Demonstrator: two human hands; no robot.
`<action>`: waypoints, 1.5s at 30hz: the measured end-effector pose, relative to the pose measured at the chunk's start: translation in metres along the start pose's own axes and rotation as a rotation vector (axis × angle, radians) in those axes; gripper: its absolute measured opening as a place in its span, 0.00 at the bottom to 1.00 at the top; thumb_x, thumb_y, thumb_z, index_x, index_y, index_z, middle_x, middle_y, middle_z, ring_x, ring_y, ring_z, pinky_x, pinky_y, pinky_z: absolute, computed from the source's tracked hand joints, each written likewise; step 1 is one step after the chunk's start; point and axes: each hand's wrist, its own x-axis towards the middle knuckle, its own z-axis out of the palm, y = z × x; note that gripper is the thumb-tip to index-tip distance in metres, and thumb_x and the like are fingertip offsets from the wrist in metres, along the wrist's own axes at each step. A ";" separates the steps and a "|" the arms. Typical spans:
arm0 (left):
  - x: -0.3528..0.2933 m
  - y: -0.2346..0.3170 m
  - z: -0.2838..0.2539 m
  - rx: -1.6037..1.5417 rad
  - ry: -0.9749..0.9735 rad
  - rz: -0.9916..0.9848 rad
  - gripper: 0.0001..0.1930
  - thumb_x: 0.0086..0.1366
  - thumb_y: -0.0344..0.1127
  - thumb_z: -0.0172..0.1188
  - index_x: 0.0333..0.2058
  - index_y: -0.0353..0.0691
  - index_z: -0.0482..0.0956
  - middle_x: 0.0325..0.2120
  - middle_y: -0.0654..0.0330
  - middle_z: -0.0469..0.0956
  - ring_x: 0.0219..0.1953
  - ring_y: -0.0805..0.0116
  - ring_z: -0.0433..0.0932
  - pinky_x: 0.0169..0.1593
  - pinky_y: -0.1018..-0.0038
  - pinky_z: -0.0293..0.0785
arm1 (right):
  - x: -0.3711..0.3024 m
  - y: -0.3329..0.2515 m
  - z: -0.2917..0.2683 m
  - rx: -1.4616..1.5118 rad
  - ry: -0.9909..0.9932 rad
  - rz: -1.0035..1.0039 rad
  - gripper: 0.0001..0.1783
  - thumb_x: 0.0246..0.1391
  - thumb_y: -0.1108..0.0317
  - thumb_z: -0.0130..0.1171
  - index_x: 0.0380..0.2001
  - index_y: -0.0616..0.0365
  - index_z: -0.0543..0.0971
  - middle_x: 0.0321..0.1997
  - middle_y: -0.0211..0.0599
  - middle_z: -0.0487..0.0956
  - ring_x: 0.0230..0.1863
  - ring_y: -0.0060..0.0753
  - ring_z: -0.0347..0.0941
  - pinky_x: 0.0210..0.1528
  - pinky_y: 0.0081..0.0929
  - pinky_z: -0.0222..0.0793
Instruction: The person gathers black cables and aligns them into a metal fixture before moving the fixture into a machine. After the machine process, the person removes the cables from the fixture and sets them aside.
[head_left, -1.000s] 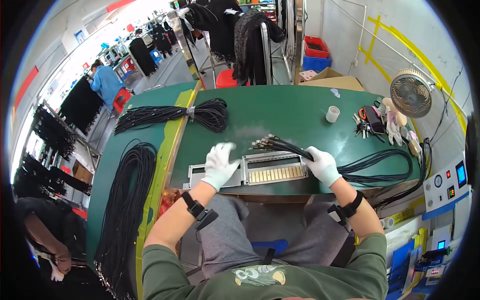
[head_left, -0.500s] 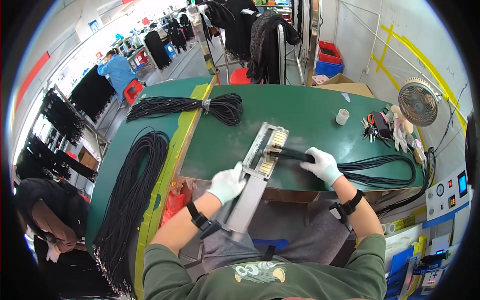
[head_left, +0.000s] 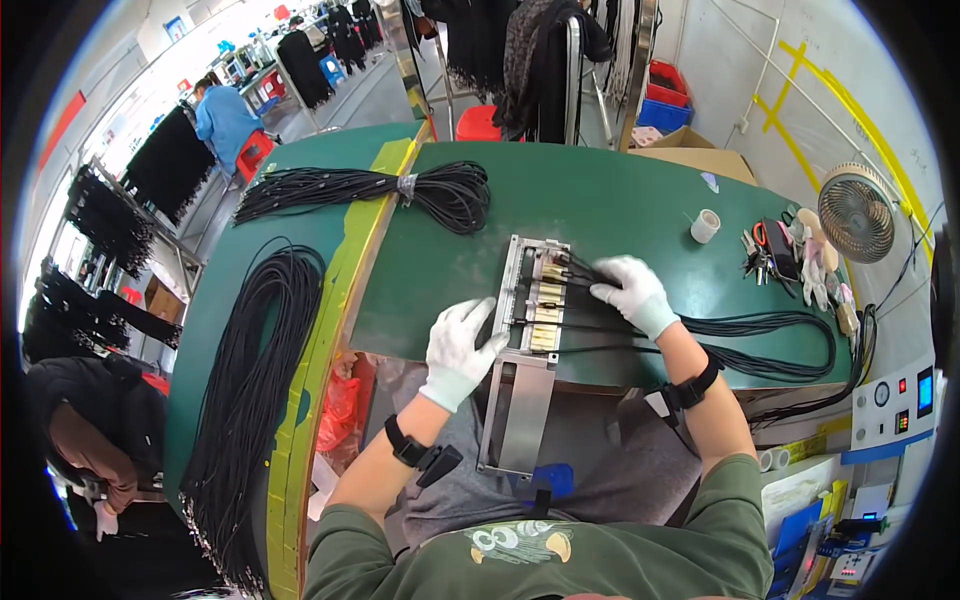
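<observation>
A metal fixture point(head_left: 527, 370) with a row of pale yellow blocks point(head_left: 546, 300) lies across the front edge of the green table. Against its left side rests my left hand point(head_left: 458, 350), white-gloved, thumb and fingers apart, holding nothing. Thin black cables point(head_left: 590, 326) run rightward from the fixture, their ends lying at separate spots along the blocks. To the right of the fixture, my right hand point(head_left: 636, 295), also gloved, has its fingers closed on the upper cables; the fingertips are partly hidden. The cables' slack forms a loop point(head_left: 800, 345) on the table's right side.
A tied black cable bundle point(head_left: 300, 192) lies at the back left, a larger bundle point(head_left: 250, 370) beyond the yellow-taped edge point(head_left: 325, 350). Right: tape roll point(head_left: 705, 226), scissors and tools point(head_left: 765, 250), fan point(head_left: 857, 212), control box point(head_left: 893, 395). Two other people sit at left.
The fixture has turned more upright in view. The cables, bunched before, now spread along the blocks. My right hand has moved slightly up, and my left hand has spread along the fixture's side.
</observation>
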 end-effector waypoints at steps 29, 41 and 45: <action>0.005 0.001 0.018 -0.198 0.087 0.362 0.11 0.59 0.43 0.67 0.30 0.42 0.81 0.47 0.52 0.81 0.57 0.44 0.73 0.61 0.53 0.66 | -0.024 -0.065 0.023 0.107 -0.071 -0.374 0.11 0.45 0.59 0.70 0.29 0.52 0.81 0.29 0.33 0.78 0.36 0.43 0.74 0.39 0.40 0.69; -0.002 -0.001 0.015 -0.376 0.010 0.238 0.07 0.59 0.38 0.66 0.30 0.41 0.80 0.47 0.54 0.81 0.58 0.46 0.72 0.65 0.55 0.62 | -0.029 -0.081 0.037 0.077 -0.014 -0.438 0.13 0.45 0.61 0.71 0.33 0.53 0.83 0.35 0.38 0.81 0.37 0.47 0.76 0.40 0.42 0.71; 0.000 0.001 0.018 -0.325 0.047 0.311 0.07 0.58 0.36 0.66 0.28 0.39 0.80 0.44 0.55 0.81 0.51 0.47 0.75 0.57 0.55 0.69 | -0.032 -0.089 0.049 0.329 0.056 -0.372 0.10 0.45 0.61 0.70 0.27 0.53 0.83 0.28 0.38 0.81 0.33 0.48 0.76 0.36 0.42 0.71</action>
